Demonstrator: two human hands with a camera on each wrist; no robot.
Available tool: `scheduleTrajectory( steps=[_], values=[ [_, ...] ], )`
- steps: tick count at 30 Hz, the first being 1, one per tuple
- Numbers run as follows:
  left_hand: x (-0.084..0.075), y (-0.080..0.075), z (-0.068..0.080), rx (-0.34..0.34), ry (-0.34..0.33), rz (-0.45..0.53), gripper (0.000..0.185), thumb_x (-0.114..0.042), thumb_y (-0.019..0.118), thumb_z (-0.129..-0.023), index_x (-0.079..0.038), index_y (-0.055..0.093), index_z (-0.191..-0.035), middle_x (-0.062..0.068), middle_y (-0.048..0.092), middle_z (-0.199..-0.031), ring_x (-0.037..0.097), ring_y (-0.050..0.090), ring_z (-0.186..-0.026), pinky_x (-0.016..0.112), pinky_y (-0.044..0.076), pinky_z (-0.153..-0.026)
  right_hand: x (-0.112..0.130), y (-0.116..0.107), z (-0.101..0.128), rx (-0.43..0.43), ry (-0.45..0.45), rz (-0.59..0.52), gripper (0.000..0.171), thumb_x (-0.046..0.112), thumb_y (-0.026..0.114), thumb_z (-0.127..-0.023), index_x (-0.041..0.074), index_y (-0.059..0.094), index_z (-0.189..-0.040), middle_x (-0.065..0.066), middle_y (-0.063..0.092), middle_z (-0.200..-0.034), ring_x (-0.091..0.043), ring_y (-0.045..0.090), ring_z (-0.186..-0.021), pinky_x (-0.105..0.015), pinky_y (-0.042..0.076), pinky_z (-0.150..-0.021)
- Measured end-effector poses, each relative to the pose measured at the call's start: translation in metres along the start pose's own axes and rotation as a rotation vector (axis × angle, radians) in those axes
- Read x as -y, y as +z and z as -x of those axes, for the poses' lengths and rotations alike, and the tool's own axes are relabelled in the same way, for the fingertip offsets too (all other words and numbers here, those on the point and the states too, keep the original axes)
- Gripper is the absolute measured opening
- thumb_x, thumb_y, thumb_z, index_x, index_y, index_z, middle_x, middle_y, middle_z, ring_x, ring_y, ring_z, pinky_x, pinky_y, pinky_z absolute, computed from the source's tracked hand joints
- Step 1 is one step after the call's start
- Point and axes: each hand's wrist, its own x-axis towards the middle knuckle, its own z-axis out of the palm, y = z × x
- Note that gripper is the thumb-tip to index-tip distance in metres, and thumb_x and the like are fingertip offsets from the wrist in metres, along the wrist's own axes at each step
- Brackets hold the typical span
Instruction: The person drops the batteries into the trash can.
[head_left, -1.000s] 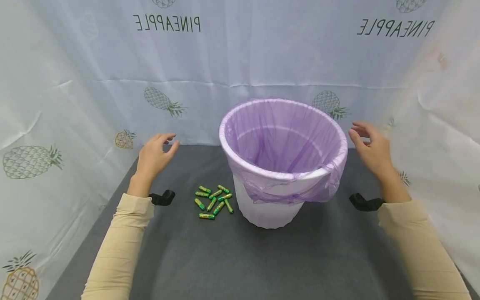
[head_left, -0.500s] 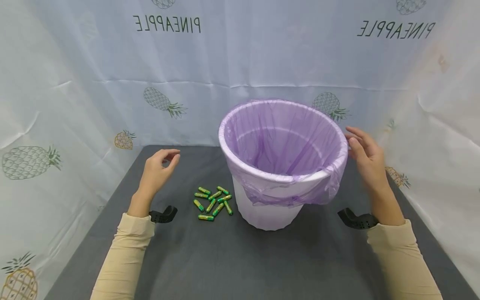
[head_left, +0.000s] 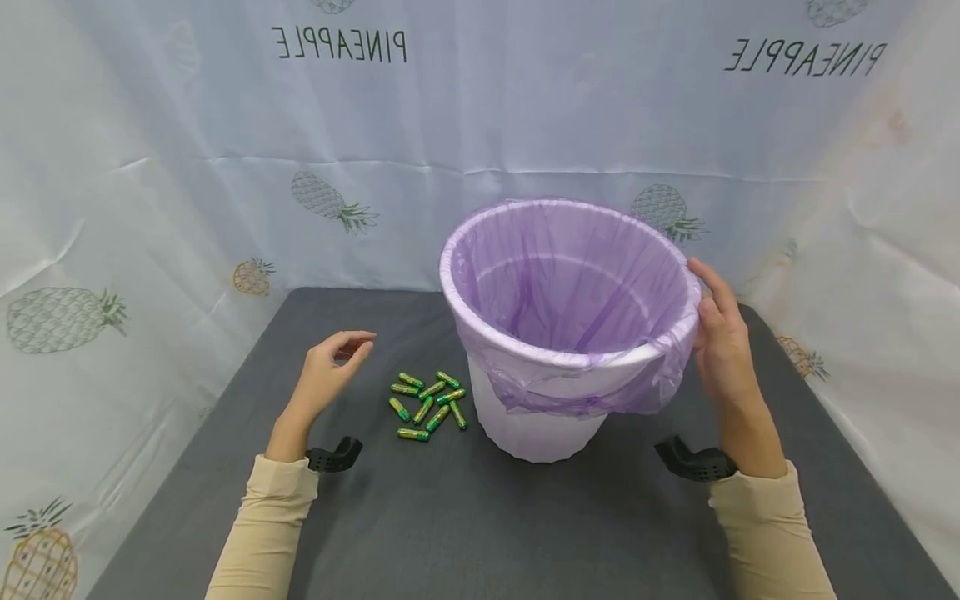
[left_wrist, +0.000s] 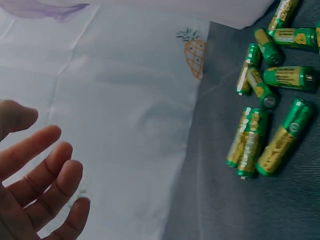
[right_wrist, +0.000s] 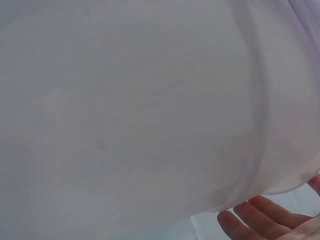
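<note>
A white trash bin (head_left: 536, 433), lined with a thin purple trash bag (head_left: 577, 242) folded over its rim, stands on the dark grey table. My right hand (head_left: 723, 350) is at the bin's right side near the rim, fingers extended along the outer wall; in the right wrist view its fingertips (right_wrist: 227, 220) lie against or very near the wall. Several green and gold batteries (head_left: 406, 389) lie loose in a group left of the bin. Left of them hovers my left hand (head_left: 330, 375), fingers loosely bent and holding nothing. The left wrist view shows those batteries (left_wrist: 287, 77) apart from the hand.
The grey tabletop (head_left: 480, 533) extends in front of the bin. White curtains (head_left: 150, 208) with pineapple prints enclose the back and both sides. A black wrist mount (head_left: 335, 456) sits on my left wrist, another black mount (head_left: 693, 462) on my right.
My right hand has moved left and nearer, reaching the bin's side. My left hand has come down and toward the batteries. Bin and batteries stay in place.
</note>
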Motion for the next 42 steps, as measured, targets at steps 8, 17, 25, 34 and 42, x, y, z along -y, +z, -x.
scheduleTrajectory(
  steps=[8, 17, 25, 34, 42],
  values=[
    [0.014, 0.020, 0.017, 0.092, -0.081, 0.102, 0.025, -0.016, 0.062, -0.094, -0.006, 0.067, -0.116, 0.011, 0.064, -0.092, -0.005, 0.051, -0.074, 0.018, 0.047, -0.070, -0.005, 0.003, 0.007, -0.055, 0.007, -0.076, 0.060, 0.026, 0.058, -0.096, 0.011, 0.033, -0.148, -0.004, 0.038, -0.144, -0.015, 0.043, -0.127, -0.022, 0.041, -0.100],
    [0.026, 0.044, 0.033, 0.184, -0.113, 0.100, 0.028, -0.016, 0.070, -0.088, 0.000, 0.067, -0.110, 0.006, 0.057, -0.075, -0.001, 0.042, -0.056, 0.020, 0.039, -0.054, -0.007, 0.011, 0.011, -0.147, 0.075, -0.087, 0.082, 0.038, 0.068, -0.088, 0.015, 0.023, -0.153, -0.003, 0.023, -0.155, -0.020, 0.021, -0.143, -0.029, 0.020, -0.118],
    [0.035, 0.054, 0.042, 0.214, -0.169, -0.009, 0.036, -0.026, 0.076, -0.083, -0.003, 0.068, -0.110, 0.001, 0.053, -0.069, 0.000, 0.037, -0.053, 0.021, 0.037, -0.055, -0.005, 0.020, 0.012, -0.156, 0.137, -0.156, 0.094, 0.041, 0.072, -0.083, 0.019, 0.015, -0.154, -0.004, 0.010, -0.161, -0.025, 0.008, -0.149, -0.036, 0.009, -0.124],
    [0.033, 0.057, 0.048, 0.243, -0.253, -0.097, 0.041, -0.035, 0.078, -0.080, -0.007, 0.068, -0.109, -0.002, 0.050, -0.067, 0.002, 0.034, -0.051, 0.020, 0.032, -0.055, -0.007, 0.025, 0.016, -0.250, 0.113, -0.087, 0.086, 0.039, 0.070, -0.085, 0.015, 0.023, -0.153, -0.007, 0.021, -0.158, -0.025, 0.020, -0.145, -0.029, 0.022, -0.119],
    [0.029, 0.058, 0.040, 0.264, -0.269, -0.164, 0.045, -0.040, 0.079, -0.077, -0.012, 0.069, -0.110, -0.004, 0.049, -0.070, 0.004, 0.035, -0.055, 0.020, 0.029, -0.054, -0.004, 0.022, 0.015, -0.166, -0.052, -0.021, 0.046, 0.012, 0.052, -0.098, 0.007, 0.045, -0.142, -0.005, 0.059, -0.126, -0.012, 0.059, -0.104, -0.018, 0.051, -0.083]
  ],
)
